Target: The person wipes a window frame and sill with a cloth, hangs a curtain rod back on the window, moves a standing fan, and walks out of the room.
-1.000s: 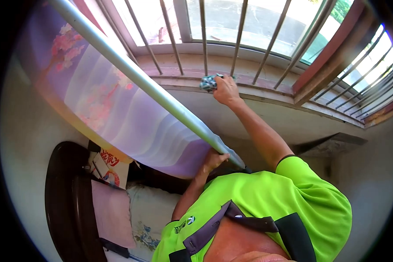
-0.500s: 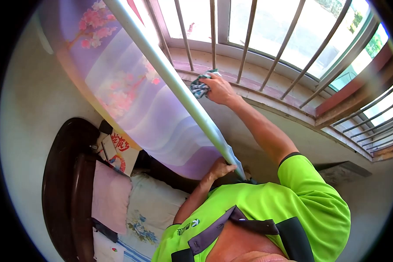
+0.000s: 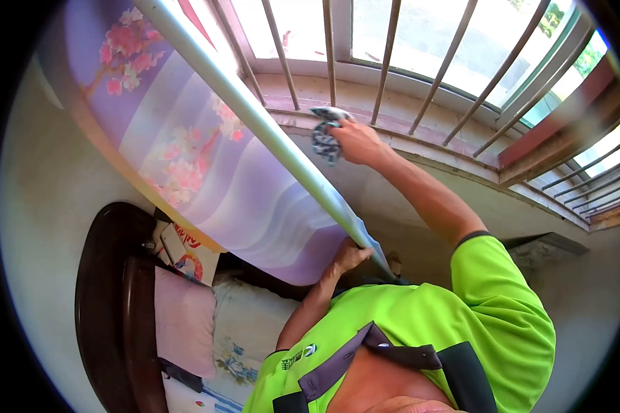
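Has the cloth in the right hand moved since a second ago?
Yes, leftward in the view: judged against the fixed window bars, the cloth in the right hand is now further left.

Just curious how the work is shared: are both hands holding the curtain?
No, only the left hand holds the curtain, while the right hand grips a crumpled patterned cloth near the window bars.

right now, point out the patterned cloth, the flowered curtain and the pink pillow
Patterned cloth (image 3: 325, 142), head view, hanging lower part
Flowered curtain (image 3: 217, 172), head view, middle of printed face
Pink pillow (image 3: 184, 318), head view, middle
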A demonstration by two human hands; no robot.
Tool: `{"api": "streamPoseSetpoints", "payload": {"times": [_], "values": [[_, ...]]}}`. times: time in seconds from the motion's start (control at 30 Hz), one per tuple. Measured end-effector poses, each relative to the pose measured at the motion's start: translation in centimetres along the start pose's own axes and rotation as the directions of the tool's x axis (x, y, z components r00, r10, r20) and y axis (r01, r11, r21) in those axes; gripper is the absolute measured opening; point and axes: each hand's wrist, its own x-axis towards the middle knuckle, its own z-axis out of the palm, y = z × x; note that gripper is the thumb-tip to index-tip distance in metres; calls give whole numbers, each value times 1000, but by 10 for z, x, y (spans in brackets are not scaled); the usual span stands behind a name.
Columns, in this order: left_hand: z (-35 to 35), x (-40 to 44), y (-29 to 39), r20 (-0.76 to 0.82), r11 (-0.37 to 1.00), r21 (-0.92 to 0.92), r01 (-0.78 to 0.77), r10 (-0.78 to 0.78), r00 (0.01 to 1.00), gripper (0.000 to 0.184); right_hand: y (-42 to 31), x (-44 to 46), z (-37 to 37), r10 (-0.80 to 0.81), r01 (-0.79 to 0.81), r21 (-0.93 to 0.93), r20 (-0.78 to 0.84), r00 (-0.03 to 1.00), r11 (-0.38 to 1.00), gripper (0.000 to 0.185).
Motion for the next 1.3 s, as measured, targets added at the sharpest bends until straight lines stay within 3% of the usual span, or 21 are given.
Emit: {"api": "streamPoseSetpoints", "payload": {"times": [0.07,0.13,0.23,0.37,0.4,0.47,0.6,0.67,0.73,0.8,0.9,1.03,1.13,1.2,1.3], "values": [[-4,9,-19,-6,999,-54,-3,3,1000,22,22,-39,0,95,-89,63,-109,989,994,50],[-12,18,-29,-39,973,-210,92,-103,994,25,43,-81,-2,195,-174,111,-214,957,978,46],[-30,27,-49,-165,982,-144,126,-149,975,26,83,-143,3,340,-311,151,-251,906,938,42],[-54,44,-84,-276,977,-171,129,-173,945,27,135,-224,-4,691,-634,275,-248,679,722,41],[-59,44,-88,-280,968,-209,137,-194,940,27,152,-243,0,693,-636,276,-247,678,721,41],[-63,38,-71,-302,954,-235,185,-252,919,23,185,-266,15,750,-705,294,-419,512,646,39],[-62,23,-58,-278,935,-217,282,-336,900,20,203,-265,43,765,-740,320,-513,390,592,37],[-63,10,-48,-252,929,-239,281,-339,906,20,192,-245,59,647,-709,234,-655,391,665,37],[-62,-2,-43,-263,937,-236,257,-316,911,19,159,-221,50,643,-666,271,-648,407,695,36],[-61,-8,-38,-294,940,-253,228,-300,908,18,125,-195,44,641,-510,398,-578,505,762,37],[-65,-22,-41,-271,923,-272,271,-344,899,18,82,-152,39,566,-384,421,-530,632,822,38],[-71,-44,-46,-310,947,-292,135,-227,923,20,31,-84,39,416,-201,409,-549,724,890,39],[-78,-55,-53,-283,958,-243,155,-223,933,21,-3,-24,40,275,-89,358,-514,813,930,38],[-78,-59,-56,-273,956,-213,204,-258,927,17,-31,15,30,263,-65,426,-425,866,902,38],[-80,-58,-52,-255,960,-166,224,-261,931,15,-71,81,15,115,82,484,-364,924,871,45]]}}
